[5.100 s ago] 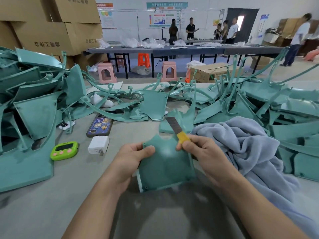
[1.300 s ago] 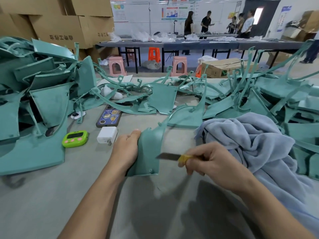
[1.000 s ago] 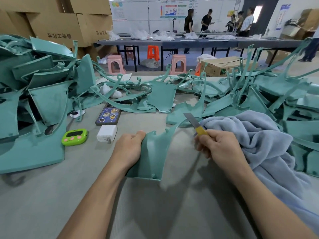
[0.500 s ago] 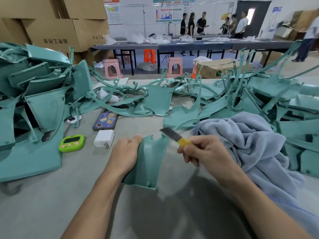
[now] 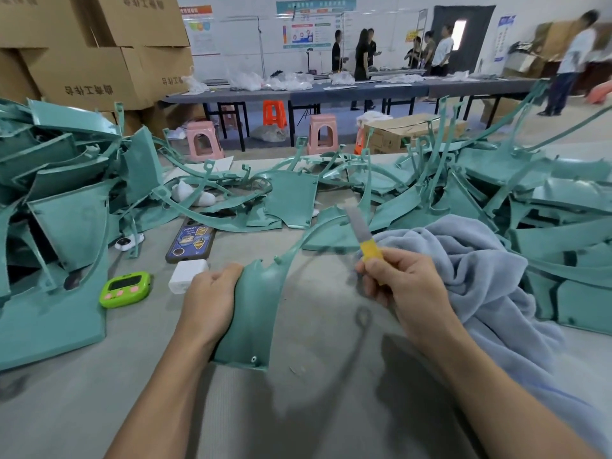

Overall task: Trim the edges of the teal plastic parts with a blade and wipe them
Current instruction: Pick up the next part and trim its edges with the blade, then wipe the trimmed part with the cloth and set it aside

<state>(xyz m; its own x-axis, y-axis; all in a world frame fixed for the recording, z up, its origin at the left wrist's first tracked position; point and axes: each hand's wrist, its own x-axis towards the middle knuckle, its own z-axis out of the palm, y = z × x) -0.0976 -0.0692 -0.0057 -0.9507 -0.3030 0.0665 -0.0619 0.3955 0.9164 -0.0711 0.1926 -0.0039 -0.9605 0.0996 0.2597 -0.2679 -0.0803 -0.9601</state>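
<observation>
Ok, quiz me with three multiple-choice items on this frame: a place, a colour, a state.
1. The towel lies: A) beside the right hand; B) on a hook; C) in a bucket.
2. The blade's grip is: A) red; B) yellow; C) black.
3. The left hand: A) grips the teal part; B) lies flat, empty; C) holds a cup.

A: the towel is bunched just right of the right hand.
B: yellow shows above that hand.
A: the left hand curls round the part's left edge.

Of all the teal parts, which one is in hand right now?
The curved panel nearest the camera, gripped by the left hand; all others lie untouched in heaps.
</observation>
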